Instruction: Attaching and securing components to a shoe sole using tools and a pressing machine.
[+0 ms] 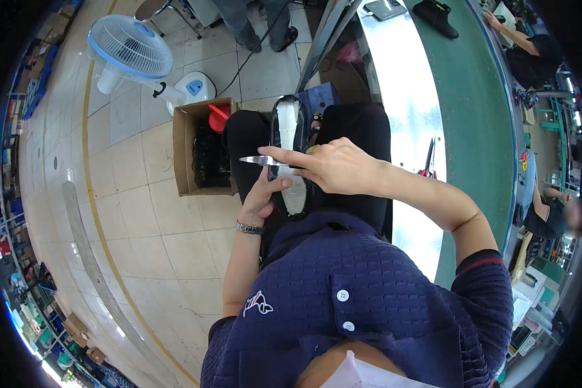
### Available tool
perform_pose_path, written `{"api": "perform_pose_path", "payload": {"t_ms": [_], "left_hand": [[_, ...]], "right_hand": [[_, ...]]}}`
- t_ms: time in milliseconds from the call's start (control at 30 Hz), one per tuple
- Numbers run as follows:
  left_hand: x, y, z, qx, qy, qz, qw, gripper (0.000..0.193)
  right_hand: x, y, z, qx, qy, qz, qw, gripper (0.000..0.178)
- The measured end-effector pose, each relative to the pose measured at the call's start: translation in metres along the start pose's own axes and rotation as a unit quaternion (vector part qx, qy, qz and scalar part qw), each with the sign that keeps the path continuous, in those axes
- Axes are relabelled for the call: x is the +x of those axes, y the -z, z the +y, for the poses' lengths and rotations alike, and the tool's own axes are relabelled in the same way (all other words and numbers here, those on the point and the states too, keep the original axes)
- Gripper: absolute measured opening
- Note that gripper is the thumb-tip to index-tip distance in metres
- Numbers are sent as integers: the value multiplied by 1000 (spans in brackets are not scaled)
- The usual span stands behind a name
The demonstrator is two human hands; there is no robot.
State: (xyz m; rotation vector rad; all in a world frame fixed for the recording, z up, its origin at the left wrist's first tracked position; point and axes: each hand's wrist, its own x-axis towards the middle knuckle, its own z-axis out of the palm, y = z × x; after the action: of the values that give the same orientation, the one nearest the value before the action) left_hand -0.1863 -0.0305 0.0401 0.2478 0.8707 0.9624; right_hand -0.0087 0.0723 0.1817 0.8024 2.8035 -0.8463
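Black shoe (290, 126) is held sole-up above the lap (359, 139) by the left grip (262, 195), curled at its edge, seemingly for steadiness; a metal blade (255, 160) is clasped across it by the closed right grip (344, 166), presumably for control

Black shoe (290, 132) with a pale underside, silver blade (257, 160) across it
The shoe sits underside up, lengthwise over the lap (361, 123), between its left and right edges, a black rim around a long whitish strip (295, 196). The blade's pointed tip sticks out past the shoe's left side; its other end is hidden.
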Motion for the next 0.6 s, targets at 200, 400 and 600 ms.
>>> {"api": "perform_pose_path", "payload": {"t_ms": [200,400,600], "left_hand": [[-7,5,-15,-229,4,-61,971,59],[-10,-37,-9,-6,-137,68,988,61],[-12,-31,-9,45,-178,30,982,76]], "right_hand": [[3,2,5,-125,21,-53,990,75],[3,-14,15,-54,-49,-36,997,70],[-6,-18,0,-26,67,70,995,76]]}}
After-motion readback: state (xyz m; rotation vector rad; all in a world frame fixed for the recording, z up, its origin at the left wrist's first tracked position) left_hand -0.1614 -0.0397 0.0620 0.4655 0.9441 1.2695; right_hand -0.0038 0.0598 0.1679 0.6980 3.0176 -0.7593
